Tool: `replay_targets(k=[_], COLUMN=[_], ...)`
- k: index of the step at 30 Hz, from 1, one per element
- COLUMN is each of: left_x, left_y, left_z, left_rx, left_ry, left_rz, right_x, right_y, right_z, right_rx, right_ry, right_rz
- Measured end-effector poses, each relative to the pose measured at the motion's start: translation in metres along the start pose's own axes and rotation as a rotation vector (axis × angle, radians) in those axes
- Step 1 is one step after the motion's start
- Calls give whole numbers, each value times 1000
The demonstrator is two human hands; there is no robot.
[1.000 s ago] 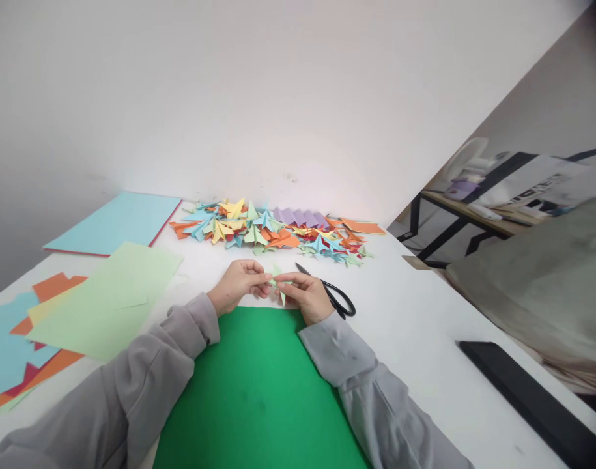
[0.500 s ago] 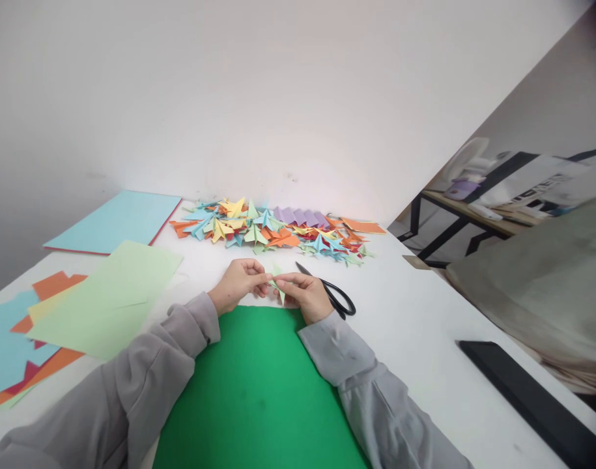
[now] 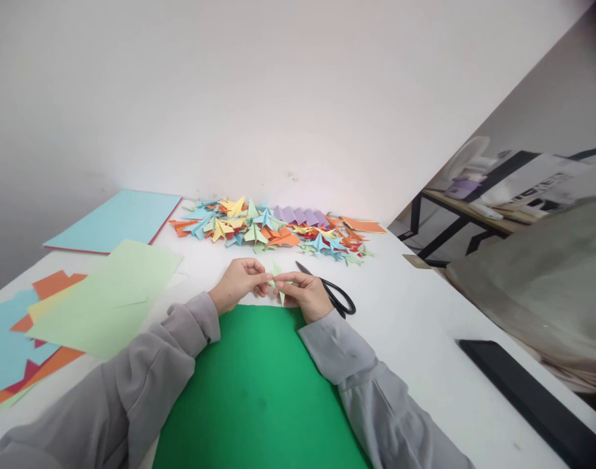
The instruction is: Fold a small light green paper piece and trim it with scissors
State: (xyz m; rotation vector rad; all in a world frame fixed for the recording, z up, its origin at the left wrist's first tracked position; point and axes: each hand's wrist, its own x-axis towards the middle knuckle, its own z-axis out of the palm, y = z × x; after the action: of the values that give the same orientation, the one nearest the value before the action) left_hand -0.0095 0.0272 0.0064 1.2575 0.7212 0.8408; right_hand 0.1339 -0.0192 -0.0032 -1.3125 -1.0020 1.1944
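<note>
A: Layout pls, biggest 1st, clock centred on the grip.
B: White table (image 3: 405,365), all round. Green mat (image 3: 258,391) at 6, prob. squared to the person as a work surface.
A: Paper stock?
B: Pale-green sheet (image 3: 102,306) at 9, overlapping coloured scraps (image 3: 14,339); likely parked L so it's reachable w/o crowding the mat. Heap of folded pcs (image 3: 253,231) at 12, along the wall (image 3: 278,98), prob. to leave elbow room.
A: Hands?
B: L hand (image 3: 239,283) and R hand (image 3: 310,296) both pinching, thumb vs. fingers, tips nearly meeting, about the mat's far edge.
A: Scissors?
B: Black scissors (image 3: 347,294) at 3, just beside R hand, partly hidden by it; handy for that side, I'd guess.
A: Smallest?
B: Small pale-green pc (image 3: 281,297), dead centre, btw both sets of fingertips. 2-sided pinch prob. steadies thin paper. Exact folds too small to tell.
</note>
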Motion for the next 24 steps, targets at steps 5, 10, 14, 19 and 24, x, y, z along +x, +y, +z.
replay_targets(k=[5,10,14,19,24], left_x=[0,0,1,1,2], left_y=[0,0,0,0,0], left_z=[1,1,0,-1,-2], left_rx=[-11,-33,-55,-84,-105], left_ry=[4,12,-2,-15,-3], left_rz=[7,-3,-22,-55,-65], right_x=[-1,-2,-2,-2,-2], right_y=[-1,-1,0,-1,-1], right_z=[1,1,0,1,1], right_rx=[7,4,12,16,6], right_ry=[-7,-8,-4,10,14], right_rz=[-16,-50,-50,-57,-55])
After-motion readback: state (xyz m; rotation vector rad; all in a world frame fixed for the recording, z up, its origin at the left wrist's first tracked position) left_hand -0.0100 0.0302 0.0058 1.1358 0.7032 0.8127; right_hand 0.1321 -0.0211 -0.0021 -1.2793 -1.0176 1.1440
